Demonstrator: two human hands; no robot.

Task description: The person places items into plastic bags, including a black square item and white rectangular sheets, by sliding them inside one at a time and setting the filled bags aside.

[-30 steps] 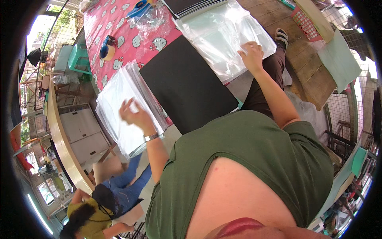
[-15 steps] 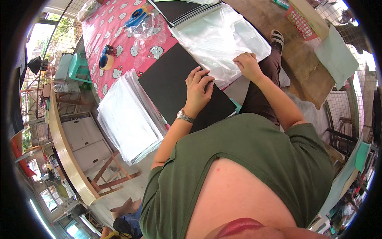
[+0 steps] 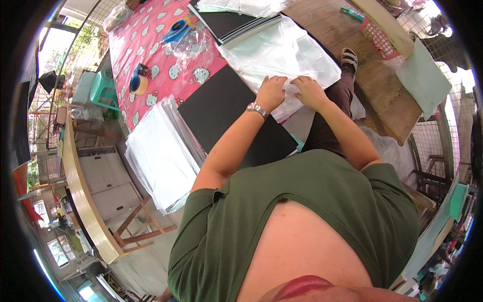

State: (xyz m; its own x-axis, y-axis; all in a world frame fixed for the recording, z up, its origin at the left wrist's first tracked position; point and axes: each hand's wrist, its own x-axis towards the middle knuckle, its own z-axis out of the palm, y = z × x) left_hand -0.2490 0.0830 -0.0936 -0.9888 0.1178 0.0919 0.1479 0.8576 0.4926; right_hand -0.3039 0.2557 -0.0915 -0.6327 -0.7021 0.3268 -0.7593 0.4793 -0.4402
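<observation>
Side by side at the near edge of a stack of clear plastic sleeves are my left hand and my right hand. Both have bent fingers closed on the edge of the top plastic sleeve, their fingertips close together. A watch circles my left wrist. Under my left forearm lies a flat black board, partly covered by the arm. To its left is a pile of white sheets in clear plastic. More black boards lie beyond, at the far end of the sleeves.
A pink patterned tablecloth covers the table. On it are a tape dispenser, a blue dispenser and crumpled clear plastic. A green stool stands left; a red-and-white basket sits on the wooden surface at right.
My left hand has moved from the black board forward and right to the plastic sleeves, beside my right hand. My right hand has stayed near the sleeve's edge.
</observation>
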